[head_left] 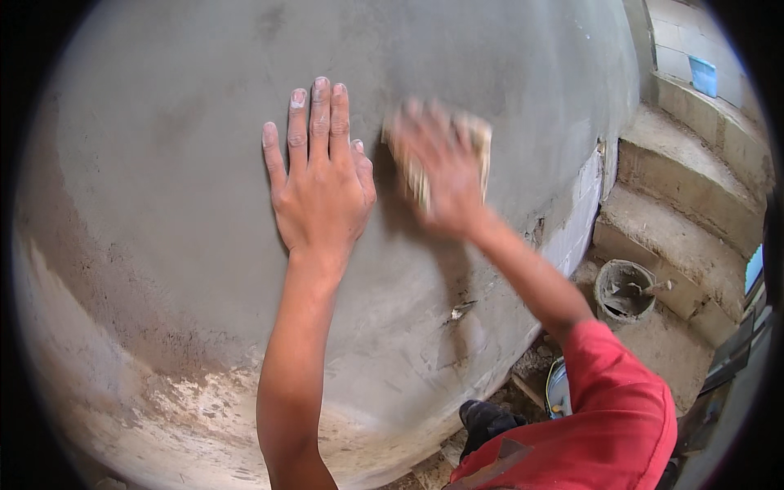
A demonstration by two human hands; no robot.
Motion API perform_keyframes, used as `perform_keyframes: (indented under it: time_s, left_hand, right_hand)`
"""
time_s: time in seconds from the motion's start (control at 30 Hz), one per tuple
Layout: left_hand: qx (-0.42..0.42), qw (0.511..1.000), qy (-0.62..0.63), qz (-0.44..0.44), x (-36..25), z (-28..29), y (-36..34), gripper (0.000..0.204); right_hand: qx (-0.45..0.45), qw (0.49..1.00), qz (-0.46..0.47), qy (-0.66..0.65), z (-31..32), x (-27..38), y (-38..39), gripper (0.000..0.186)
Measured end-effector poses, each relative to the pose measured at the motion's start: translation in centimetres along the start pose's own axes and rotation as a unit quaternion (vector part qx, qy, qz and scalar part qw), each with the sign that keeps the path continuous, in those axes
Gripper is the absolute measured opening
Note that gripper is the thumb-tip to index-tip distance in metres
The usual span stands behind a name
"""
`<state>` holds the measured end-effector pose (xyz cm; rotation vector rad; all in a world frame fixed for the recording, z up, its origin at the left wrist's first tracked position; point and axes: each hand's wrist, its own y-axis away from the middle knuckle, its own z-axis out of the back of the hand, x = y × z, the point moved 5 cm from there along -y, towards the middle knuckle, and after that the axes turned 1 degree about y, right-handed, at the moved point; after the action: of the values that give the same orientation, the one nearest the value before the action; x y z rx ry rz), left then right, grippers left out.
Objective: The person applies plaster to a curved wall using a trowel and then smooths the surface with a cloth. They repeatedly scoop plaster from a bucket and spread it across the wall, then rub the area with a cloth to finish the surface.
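In the head view, a wall of smooth grey plaster (pixel 188 188) fills most of the scene, bulging with the lens. The left hand (pixel 321 192) lies against it, palm to the wall, fingers straight and only slightly apart, with pale dust at the tips; it has hold of nothing. Just beside it, to the right, the right hand (pixel 441 167) is spread over a pale, ridged pad (pixel 416 181), its fingers stretched across the back and holding it to the wall. The pad looks like a sponge or a rough block, though blur makes it hard to be sure.

The right hand covers most of the pad, and the right forearm, with its red sleeve (pixel 612 384), blocks part of the lower wall. A small broken patch (pixel 461 310) shows in the plaster below the right hand, near the arm's shadow. Low on the left, the plaster gives way to a rough brown and whitish area (pixel 204 408). Along the right edge, a strip of pale blocks (pixel 576 216) is bare.

To the right, dusty concrete steps (pixel 678 167) climb toward a blue container (pixel 703 76) on a ledge. At their foot stands a dirty bucket (pixel 606 283) with grey muck inside and a handle (pixel 660 288) poking over its rim. A second bucket (pixel 559 390) is partly hidden by the sleeve, and a dark shoe (pixel 486 425) shows nearby.
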<state>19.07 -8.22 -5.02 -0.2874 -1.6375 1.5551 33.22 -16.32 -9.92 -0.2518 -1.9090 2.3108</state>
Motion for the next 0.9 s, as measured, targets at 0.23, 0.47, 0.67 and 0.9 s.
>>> perform_keyframes:
  time_s: [0.23,0.47,0.67,0.9]
  left_hand:
    - [-0.009,1.000,0.020,0.019,0.5,0.2,0.3,0.067]
    - [-0.012,0.999,0.003,0.030,0.6,0.3,0.3,0.067]
    - [-0.006,0.999,0.004,0.032,0.6,0.3,0.2,0.067]
    - [0.001,1.000,-0.002,0.029,0.8,0.3,0.1,0.067]
  right_hand:
    - [-0.203,0.979,0.015,-0.014,-1.0,-5.0,-6.1,0.073]
    - [-0.198,0.980,-0.002,0.011,1.2,-5.3,-8.8,0.070]
    - [-0.212,0.973,0.066,0.068,-1.0,-5.8,-9.1,0.064]
    - [-0.065,0.945,-0.317,-0.055,3.1,-12.3,-11.3,0.074]
